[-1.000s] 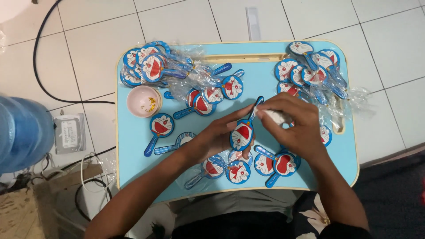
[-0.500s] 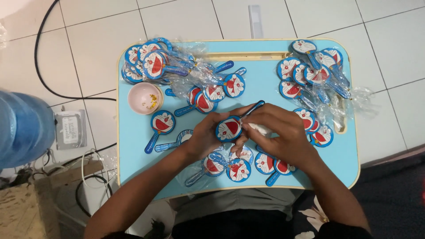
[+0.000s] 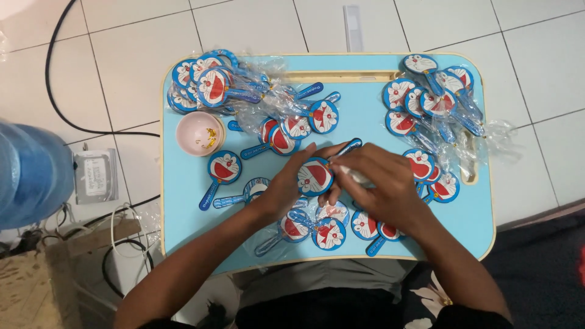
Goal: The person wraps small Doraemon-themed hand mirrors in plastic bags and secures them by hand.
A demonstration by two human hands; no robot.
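Both forearms reach up from the lower edge of the view and converge over the middle of the desk [image 3: 365, 109]. The left hand [image 3: 286, 186] lies palm down, fingers stretched toward the right hand, thumb tucked beneath. The right hand [image 3: 381, 183] is curled, knuckles up, its fingertips bunched together and meeting the left hand's fingertips. Both wrists are bare and slightly bent.

Round blue cartoon-face fan [image 3: 315, 177] (handle up-right) lies over the tray.
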